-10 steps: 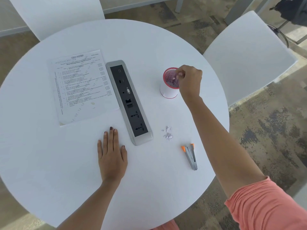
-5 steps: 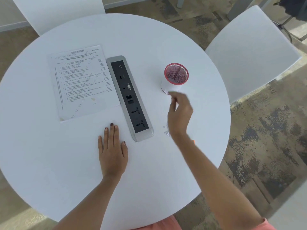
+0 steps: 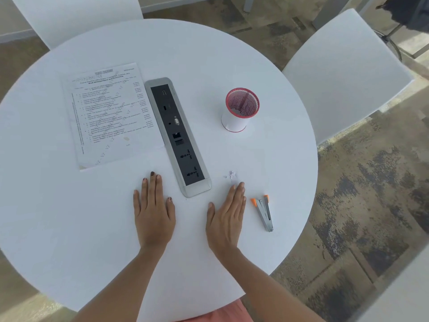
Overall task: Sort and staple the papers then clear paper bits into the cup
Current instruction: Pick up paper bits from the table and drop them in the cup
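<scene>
A printed stack of papers (image 3: 109, 115) lies flat at the left of the round white table (image 3: 162, 47). A white cup with a red mesh rim (image 3: 240, 110) stands upright at the right of centre. A few small paper bits (image 3: 231, 175) lie on the table below the cup. My right hand (image 3: 228, 217) rests flat on the table, fingertips touching the near edge of the bits, holding nothing. My left hand (image 3: 153, 210) lies flat and empty beside the socket strip. A metal stapler with orange tips (image 3: 264, 211) lies just right of my right hand.
A grey and black socket strip (image 3: 177, 135) is set into the table between the papers and the cup. White chairs stand at the back left (image 3: 76, 17) and at the right (image 3: 346, 73). Patterned carpet lies beyond the table's edge.
My right hand left the cup's rim, swept down toward me and now lies flat by the paper bits. The left hand has stayed put.
</scene>
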{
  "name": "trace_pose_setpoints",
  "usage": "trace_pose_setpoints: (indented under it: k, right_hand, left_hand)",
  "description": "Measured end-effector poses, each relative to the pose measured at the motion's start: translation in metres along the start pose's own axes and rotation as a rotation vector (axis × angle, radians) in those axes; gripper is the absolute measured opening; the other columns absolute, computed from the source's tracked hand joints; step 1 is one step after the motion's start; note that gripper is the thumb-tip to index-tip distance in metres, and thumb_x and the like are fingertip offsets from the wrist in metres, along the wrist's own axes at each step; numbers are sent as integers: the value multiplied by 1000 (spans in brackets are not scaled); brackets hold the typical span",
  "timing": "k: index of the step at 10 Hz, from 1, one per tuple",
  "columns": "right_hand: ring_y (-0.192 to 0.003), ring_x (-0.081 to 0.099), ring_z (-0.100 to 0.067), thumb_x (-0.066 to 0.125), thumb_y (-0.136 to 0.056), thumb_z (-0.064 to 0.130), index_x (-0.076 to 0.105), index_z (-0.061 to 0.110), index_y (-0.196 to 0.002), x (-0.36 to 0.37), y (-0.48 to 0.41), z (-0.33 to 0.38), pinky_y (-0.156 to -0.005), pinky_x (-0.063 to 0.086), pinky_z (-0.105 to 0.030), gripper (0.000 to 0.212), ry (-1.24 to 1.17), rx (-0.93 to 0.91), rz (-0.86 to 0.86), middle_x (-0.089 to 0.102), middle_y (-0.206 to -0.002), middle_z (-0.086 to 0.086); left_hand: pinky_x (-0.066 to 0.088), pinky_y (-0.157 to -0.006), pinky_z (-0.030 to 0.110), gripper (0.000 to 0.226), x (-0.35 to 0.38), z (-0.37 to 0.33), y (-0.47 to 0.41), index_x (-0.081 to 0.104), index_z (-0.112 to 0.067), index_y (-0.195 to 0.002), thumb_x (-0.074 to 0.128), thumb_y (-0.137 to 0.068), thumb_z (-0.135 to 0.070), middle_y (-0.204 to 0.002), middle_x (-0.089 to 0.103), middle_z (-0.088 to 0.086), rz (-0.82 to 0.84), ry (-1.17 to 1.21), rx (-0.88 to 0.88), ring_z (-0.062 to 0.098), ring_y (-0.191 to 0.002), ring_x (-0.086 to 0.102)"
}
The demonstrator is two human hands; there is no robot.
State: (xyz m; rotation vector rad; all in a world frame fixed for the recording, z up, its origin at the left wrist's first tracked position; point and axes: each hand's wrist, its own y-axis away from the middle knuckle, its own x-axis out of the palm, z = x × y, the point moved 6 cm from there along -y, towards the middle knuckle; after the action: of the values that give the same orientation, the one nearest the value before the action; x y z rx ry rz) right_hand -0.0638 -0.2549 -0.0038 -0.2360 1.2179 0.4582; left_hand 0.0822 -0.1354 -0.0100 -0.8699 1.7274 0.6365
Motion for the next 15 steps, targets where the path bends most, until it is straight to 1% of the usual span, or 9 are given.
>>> trace_pose_setpoints:
  k: [2,4,6,7,9,11,12,13,15]
  right_hand:
    - [-148,14,-29,31,-99,37,17,-6,-148,-3,-48,9,-120,12,-39,67,14,3,-9,13,-158,-21]
    - [-144,26,-30,36,-94,-2,32,-4,-144,-5,-56,21,-116,29,-43,50,84,-322,9,30,-154,-18]
    - [-120,59,-32,59,-66,-20,59,-3,-126,-19,-24,15,-77,60,-28,62,187,-380,-18,59,-131,-20]
    - [-97,71,-25,83,-38,-12,71,-2,-107,-19,-21,13,-62,58,-19,70,287,-309,90,71,-109,-16]
    - [-43,29,-11,51,-14,-17,52,11,-47,-49,-28,24,-35,14,-18,43,285,-300,24,48,-48,-3]
    - [-58,39,-22,55,-67,-15,58,1,-76,-46,-59,5,-43,18,-24,19,85,-47,189,50,-70,-7]
    - [-65,62,-28,53,-74,-9,67,5,-78,-49,-66,-10,-54,47,-32,20,-196,117,129,69,-71,-10]
    - [-64,65,-17,59,-72,-7,73,5,-76,-69,-69,-11,-56,44,-8,19,-469,218,59,73,-70,-4]
    - [-55,62,-2,64,-69,4,75,19,-72,-123,-114,8,-59,43,-16,19,-743,295,-83,71,-59,6]
  left_hand:
    - [15,-124,47,60,0,0,1,26,-6,-155,29,-98,-25,-164,24,7,1,-11,-2,26,-151,24]
    - [14,-125,45,59,-1,0,1,25,-7,-155,29,-98,-25,-164,24,6,2,-6,-7,26,-152,23]
    - [14,-124,46,60,0,0,0,25,-7,-155,28,-98,-26,-164,23,6,12,-6,-7,26,-152,22]
    - [13,-124,46,60,0,0,0,25,-7,-155,27,-98,-26,-164,23,7,13,-1,-7,26,-152,22]
    - [16,-124,48,60,2,1,0,24,-7,-155,31,-98,-24,-164,23,6,13,-1,-9,26,-152,22]
    - [16,-124,48,60,1,1,0,24,-7,-155,29,-98,-25,-164,23,6,9,3,-7,26,-152,22]
    - [16,-124,48,60,1,2,1,24,-7,-155,30,-98,-25,-164,23,6,8,5,-7,26,-152,22]
    - [16,-124,47,60,0,0,1,24,-7,-155,29,-98,-25,-164,24,6,8,8,-6,26,-152,22]
    - [16,-124,47,60,0,0,1,25,-7,-155,28,-98,-26,-164,24,7,4,15,-7,26,-151,24]
